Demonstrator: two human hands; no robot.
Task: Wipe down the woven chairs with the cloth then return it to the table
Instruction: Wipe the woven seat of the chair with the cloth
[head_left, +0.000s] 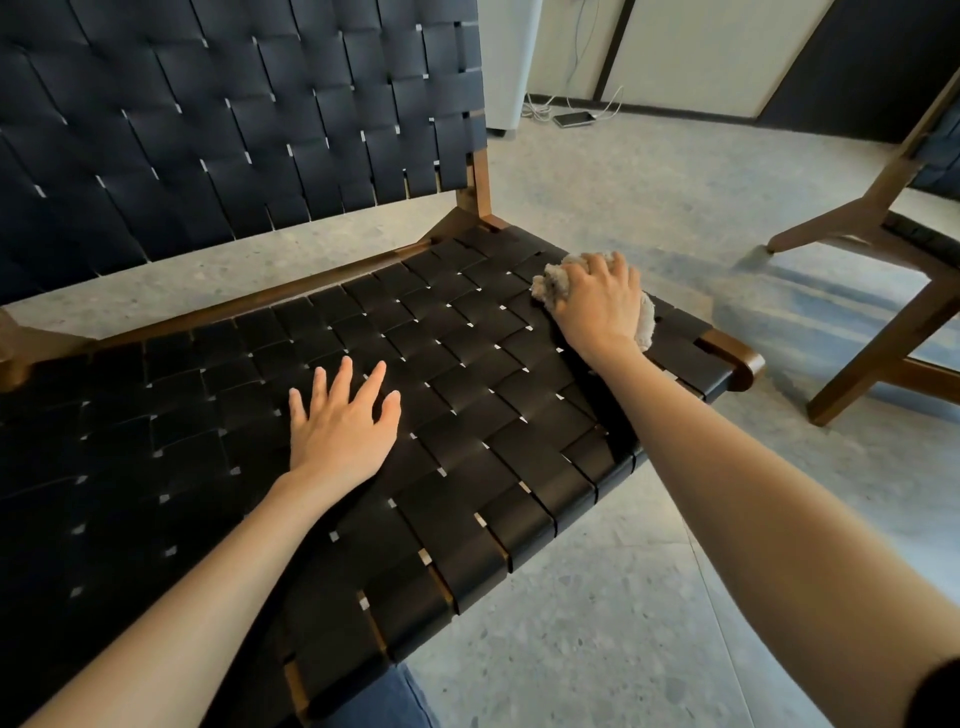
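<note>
A chair of black woven straps on a brown wooden frame (467, 332) fills the left and middle of the view, seat in front and backrest behind. My right hand (597, 304) grips a crumpled beige cloth (550, 283) and presses it on the seat near the far right corner. My left hand (340, 421) lies flat on the middle of the seat with its fingers spread. Part of the cloth is hidden under my right hand.
A second wooden chair (883, 223) stands to the right, only partly in view. A phone (574, 118) with white cables lies on the grey speckled floor by the far wall. Bare floor stretches between the two chairs.
</note>
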